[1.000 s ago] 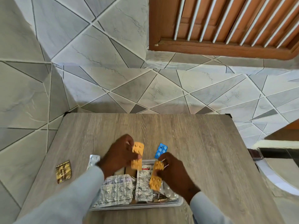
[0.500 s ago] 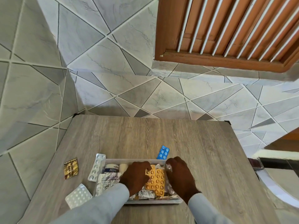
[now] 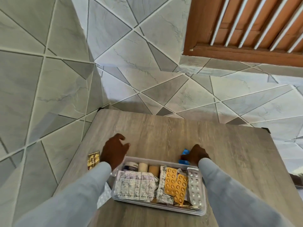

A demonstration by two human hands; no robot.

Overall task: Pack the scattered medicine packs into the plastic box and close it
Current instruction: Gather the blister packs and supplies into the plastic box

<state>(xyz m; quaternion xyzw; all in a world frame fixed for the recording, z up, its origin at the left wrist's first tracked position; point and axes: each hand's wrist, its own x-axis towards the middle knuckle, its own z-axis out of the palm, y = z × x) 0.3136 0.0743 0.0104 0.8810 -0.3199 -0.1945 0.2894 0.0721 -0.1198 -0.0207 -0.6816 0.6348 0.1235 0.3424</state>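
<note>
Box point(image 3: 202, 210) sits open near the table's front edge, packs inside. Right hand point(image 3: 197, 155) pinches the blue pack point(image 3: 185, 152) behind it; left hand point(image 3: 114, 150) hovers spread and empty near the gold pack point(image 3: 93, 159). Best lift each clear of the rim, then lay it flat.

table point(image 3: 164, 131): wood-grain | on it: plastic box point(image 3: 159, 208), gold pack point(image 3: 93, 159), blue pack point(image 3: 184, 155)
</note>
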